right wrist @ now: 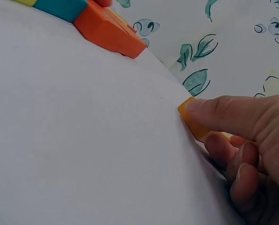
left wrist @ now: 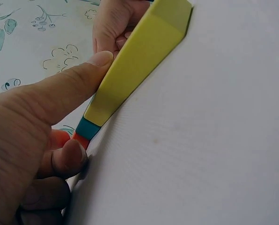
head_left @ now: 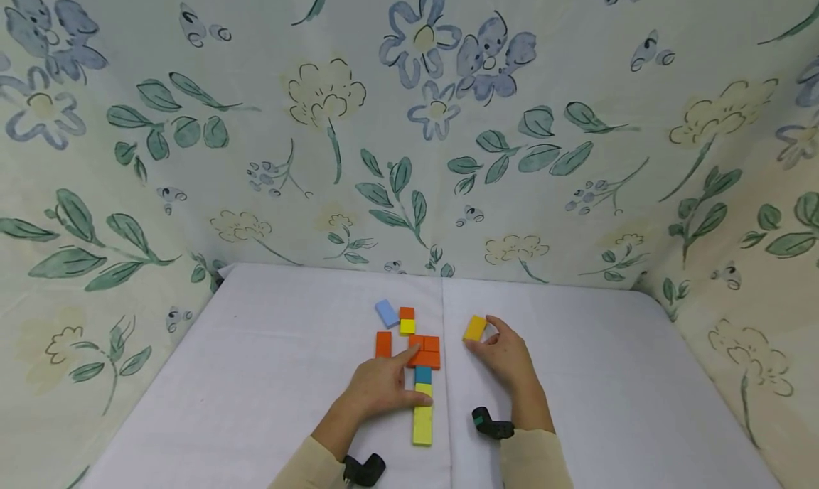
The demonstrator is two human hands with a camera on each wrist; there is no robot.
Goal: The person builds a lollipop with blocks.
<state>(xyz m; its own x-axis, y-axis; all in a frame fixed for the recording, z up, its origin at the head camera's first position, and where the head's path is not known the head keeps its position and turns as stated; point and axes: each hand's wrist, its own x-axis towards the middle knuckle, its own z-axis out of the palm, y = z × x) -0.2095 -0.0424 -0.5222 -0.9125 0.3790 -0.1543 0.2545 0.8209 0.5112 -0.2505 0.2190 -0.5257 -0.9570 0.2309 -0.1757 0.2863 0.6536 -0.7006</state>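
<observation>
In the head view my right hand (head_left: 508, 357) pinches a yellow-orange block (head_left: 474, 328) between thumb and fingers, right of a column of coloured blocks. The right wrist view shows the thumb on this same block (right wrist: 195, 117), low over the white cloth. My left hand (head_left: 379, 387) rests over the column, its index finger reaching the orange blocks (head_left: 430, 359) and its thumb touching the yellow blocks (head_left: 422, 426). Between these sits a blue-green block (head_left: 423, 374). In the left wrist view the thumb lies against the long yellow side (left wrist: 135, 61); the other fingers curl near the orange end.
A small orange block (head_left: 407, 313) and a bright yellow block (head_left: 407, 326) stand above the column. A light blue block (head_left: 387, 313) lies tilted beside them. Another orange block (head_left: 383, 344) is left of the column. Floral fabric (head_left: 409, 190) hangs behind the white-covered table (head_left: 614, 382).
</observation>
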